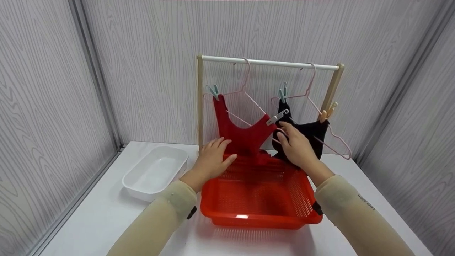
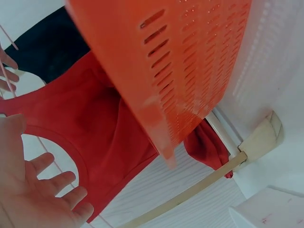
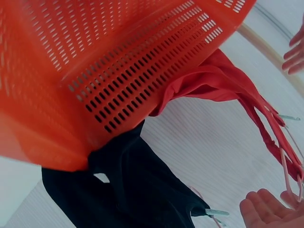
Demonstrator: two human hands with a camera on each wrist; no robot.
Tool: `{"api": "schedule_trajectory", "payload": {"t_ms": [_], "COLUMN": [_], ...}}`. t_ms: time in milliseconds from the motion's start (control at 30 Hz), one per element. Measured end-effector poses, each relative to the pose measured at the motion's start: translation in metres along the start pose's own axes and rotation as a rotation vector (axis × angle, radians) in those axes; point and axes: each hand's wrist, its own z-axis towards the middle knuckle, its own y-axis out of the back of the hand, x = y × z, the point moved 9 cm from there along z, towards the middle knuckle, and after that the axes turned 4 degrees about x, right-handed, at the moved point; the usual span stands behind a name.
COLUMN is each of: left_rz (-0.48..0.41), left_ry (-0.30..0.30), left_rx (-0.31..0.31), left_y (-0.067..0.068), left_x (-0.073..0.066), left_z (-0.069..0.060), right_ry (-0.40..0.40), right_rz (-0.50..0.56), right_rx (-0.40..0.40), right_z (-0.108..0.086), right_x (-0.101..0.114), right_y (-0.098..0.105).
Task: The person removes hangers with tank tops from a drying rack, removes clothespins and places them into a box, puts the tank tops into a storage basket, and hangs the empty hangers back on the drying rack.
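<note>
A red tank top (image 1: 245, 133) hangs from a pink hanger (image 1: 254, 103), with a blue-green clothespin (image 1: 214, 91) on one strap and a white clothespin (image 1: 277, 116) on the other. My left hand (image 1: 213, 158) is beside the lower left of the red top; its fingers look spread in the left wrist view. Just below the white clothespin, my right hand (image 1: 298, 144) reaches in front of a black top (image 1: 314, 133), close to the pink hanger's end. Its fingers are extended in the right wrist view; whether they touch the hanger is unclear.
Both hangers hook on a rack's white rail (image 1: 273, 63). A blue-green clothespin (image 1: 283, 93) and an orange one (image 1: 327, 113) clip the black top. The red plastic basket (image 1: 256, 222) stands in front, its back rim by the tops' hems. At left sits a white tray (image 1: 156, 193).
</note>
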Motion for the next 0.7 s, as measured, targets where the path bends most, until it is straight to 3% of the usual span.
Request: {"api": "schedule_trajectory", "payload": {"t_ms": [267,433,700], "left_rz": [-0.003,-0.003,-0.085], "left_ry": [0.017,0.013,0.044], "left_rx": [0.006,0.009,0.005], "left_y": [0.0,-0.001,-0.003], "left_x": [0.005,0.0,0.0], "left_z": [0.008,0.01,0.016], "right_ry": [-0.017,-0.052,-0.095], "right_rz": [0.109,0.108,0.14], "right_rx": [-0.073,-0.085,-0.117], "right_z": [0.008,0.009,0.01], "right_x": [0.0,0.002,0.0], "right_y": [0.001,-0.001,-0.001]}}
